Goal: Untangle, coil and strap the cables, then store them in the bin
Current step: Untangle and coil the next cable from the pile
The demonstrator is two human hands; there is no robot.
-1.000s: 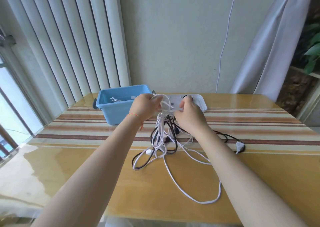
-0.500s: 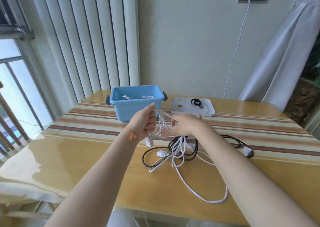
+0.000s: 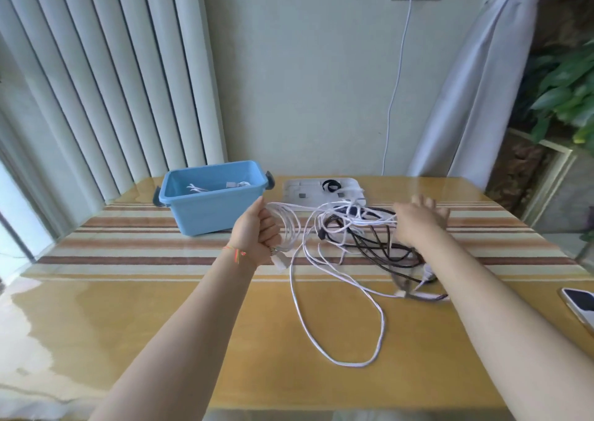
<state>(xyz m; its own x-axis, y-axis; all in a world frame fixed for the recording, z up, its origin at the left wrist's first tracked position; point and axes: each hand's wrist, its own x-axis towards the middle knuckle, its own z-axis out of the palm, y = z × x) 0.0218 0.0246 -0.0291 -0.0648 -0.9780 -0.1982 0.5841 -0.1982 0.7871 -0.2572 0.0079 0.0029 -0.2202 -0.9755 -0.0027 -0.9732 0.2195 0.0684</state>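
**Inspector:** Surfaces and materials?

**Assistant:** The table (image 3: 160,324) is glossy yellow wood with a striped runner (image 3: 128,244) laid across it. The bin (image 3: 210,200) is light blue moulded plastic, rectangular, with dark handle clips, standing on the runner at the far left. A few white cable pieces lie inside it. Just to its right is a flat white plastic lid (image 3: 308,192) with a black strap ring (image 3: 331,185) resting on it.

**Inspector:** The cables?

**Assistant:** A thin, smooth white cable (image 3: 337,340) loops loosely over the bare wood. A dark cable (image 3: 379,250) is knotted up with it on the runner, between the two hands.

**Inspector:** Grips?

**Assistant:** The left hand (image 3: 257,234) is fisted around several white coils, with a white plug hanging below it. The right hand (image 3: 418,224) has its fingers spread and mostly straight, with white strands stretched taut across to it. Whether it pinches them, I cannot tell; the hand is blurred.

**Inspector:** Anything else?

**Assistant:** A phone (image 3: 580,308) at the right edge of the table.
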